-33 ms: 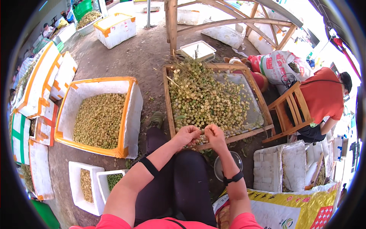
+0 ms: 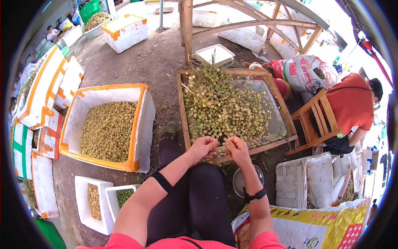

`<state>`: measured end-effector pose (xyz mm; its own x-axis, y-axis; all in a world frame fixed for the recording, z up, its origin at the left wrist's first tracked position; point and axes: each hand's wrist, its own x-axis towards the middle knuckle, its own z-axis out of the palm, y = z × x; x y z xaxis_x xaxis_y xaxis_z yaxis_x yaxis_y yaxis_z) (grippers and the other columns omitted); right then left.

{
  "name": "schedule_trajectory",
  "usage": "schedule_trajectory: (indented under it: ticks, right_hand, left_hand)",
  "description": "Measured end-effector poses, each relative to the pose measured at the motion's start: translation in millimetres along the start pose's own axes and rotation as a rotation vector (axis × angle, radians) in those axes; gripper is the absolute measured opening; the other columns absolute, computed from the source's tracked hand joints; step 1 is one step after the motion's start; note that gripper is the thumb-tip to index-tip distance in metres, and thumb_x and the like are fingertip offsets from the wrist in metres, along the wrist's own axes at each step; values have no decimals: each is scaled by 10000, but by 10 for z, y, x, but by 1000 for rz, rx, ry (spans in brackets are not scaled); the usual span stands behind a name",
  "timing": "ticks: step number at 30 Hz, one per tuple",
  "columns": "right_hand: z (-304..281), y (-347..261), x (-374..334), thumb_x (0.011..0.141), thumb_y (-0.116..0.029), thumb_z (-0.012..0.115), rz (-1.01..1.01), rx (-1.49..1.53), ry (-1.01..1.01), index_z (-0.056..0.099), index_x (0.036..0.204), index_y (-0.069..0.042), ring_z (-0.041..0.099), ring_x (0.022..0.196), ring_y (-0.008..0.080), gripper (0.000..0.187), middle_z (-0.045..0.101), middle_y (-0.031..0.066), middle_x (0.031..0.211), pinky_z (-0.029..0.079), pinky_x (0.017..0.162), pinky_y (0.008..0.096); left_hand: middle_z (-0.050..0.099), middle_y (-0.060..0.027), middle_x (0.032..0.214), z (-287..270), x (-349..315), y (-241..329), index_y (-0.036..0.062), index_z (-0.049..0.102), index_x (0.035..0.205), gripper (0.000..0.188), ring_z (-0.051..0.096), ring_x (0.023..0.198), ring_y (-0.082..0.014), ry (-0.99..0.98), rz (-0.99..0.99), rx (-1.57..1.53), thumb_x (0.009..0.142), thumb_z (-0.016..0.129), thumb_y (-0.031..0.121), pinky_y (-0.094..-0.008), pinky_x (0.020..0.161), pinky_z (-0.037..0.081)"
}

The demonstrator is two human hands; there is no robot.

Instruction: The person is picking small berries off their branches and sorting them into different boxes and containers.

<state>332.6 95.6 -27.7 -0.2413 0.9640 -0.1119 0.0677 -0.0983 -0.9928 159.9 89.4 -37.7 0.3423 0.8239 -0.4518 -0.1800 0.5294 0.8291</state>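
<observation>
Over the near edge of a wood-framed mesh tray [image 2: 290, 118], my left hand [image 2: 205, 147] and my right hand [image 2: 237, 149] face each other with a small gap between them. The fingers of both are pinched together. Whatever lies between the fingertips is too small to make out. Just beyond them, a heap of small round yellow-green fruits [image 2: 224, 106] covers much of the mesh. Thin stems and twigs [image 2: 205, 76] stick out of its far left part.
At left stands a large white foam box [image 2: 145, 137], orange-taped and filled with similar fruits. Smaller foam boxes [image 2: 83, 203] sit nearer. A round metal bowl [image 2: 258, 174] is partly under my right forearm. A person in red [image 2: 352, 101] sits at right by a wooden chair [image 2: 317, 118].
My right hand has moved slightly right, away from my left, widening the gap. The small greenish piece seen between the fingertips no longer shows there. My left hand has hardly moved.
</observation>
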Motion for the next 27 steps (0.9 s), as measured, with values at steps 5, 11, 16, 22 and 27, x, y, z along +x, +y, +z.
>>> schedule_trajectory:
  ticks: [5,11,16,22,27]
  right_hand:
    - [-177,6,-153,857,-140,490,128,40,7,497,753,-39,398,462,48,145,491,-3,588,302,420,188]
    - [33,-31,53,857,-126,491,163,121,-81,538,819,-15,453,526,55,126,539,11,647,354,464,190]
    - [-180,-135,-28,833,-252,542,144,356,-248,583,800,-24,468,539,51,235,573,15,685,364,465,205]
    - [-282,-49,-93,733,-234,590,39,-1022,-297,615,775,-47,567,653,285,194,594,119,717,446,583,390]
    - [-136,220,248,689,-197,568,30,-1096,62,616,760,-54,564,692,314,166,583,127,670,444,629,425]
  left_hand:
    - [534,27,676,76,-41,88,88,537,895,216,455,507,-19,17,-2,29,808,580,281,-153,400,339]
    - [527,29,641,85,-26,70,62,544,888,195,453,488,-19,-86,76,-93,795,603,224,-145,387,328]
    - [536,22,636,10,-10,67,62,559,873,156,448,474,-24,23,147,-193,792,606,188,-153,375,324]
    - [546,11,653,-78,34,72,75,586,932,150,432,462,-33,256,99,-250,803,586,153,-153,361,322]
    - [551,-4,698,-68,50,69,75,582,946,168,433,473,-40,233,2,-328,807,583,170,-157,356,338]
